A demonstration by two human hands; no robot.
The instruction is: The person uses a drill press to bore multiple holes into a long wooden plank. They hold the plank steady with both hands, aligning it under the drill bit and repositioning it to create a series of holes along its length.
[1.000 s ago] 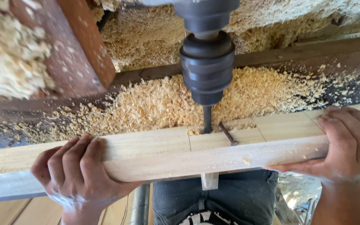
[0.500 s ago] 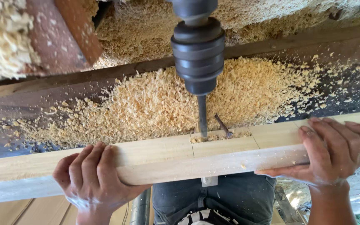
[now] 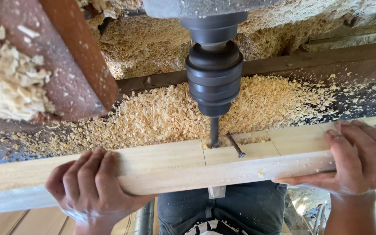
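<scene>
Both hands have slid along the board since a moment ago — the left hand (image 3: 93, 186) now sits further toward the middle, and the drill bit (image 3: 214, 132) stands at the left end of the slot instead of its middle. That left hand wraps the near edge of the pale wooden board (image 3: 175, 167), fingers curled over the top face, thumb underneath. To the right, the right hand (image 3: 358, 162) clamps the same board the same way, fingers over the top and close together. Between them the dark drill chuck (image 3: 214, 78) hangs upright, its bit touching the wood inside a shallow routed slot (image 3: 240, 141). A dark nail (image 3: 236, 145) leans tilted just beside the bit, at the slot's edge. Behind the board, wood shavings (image 3: 153, 117) lie heaped across the dark machine table (image 3: 362, 100) — a rust-red beam (image 3: 66, 56) crosses the upper left.
</scene>
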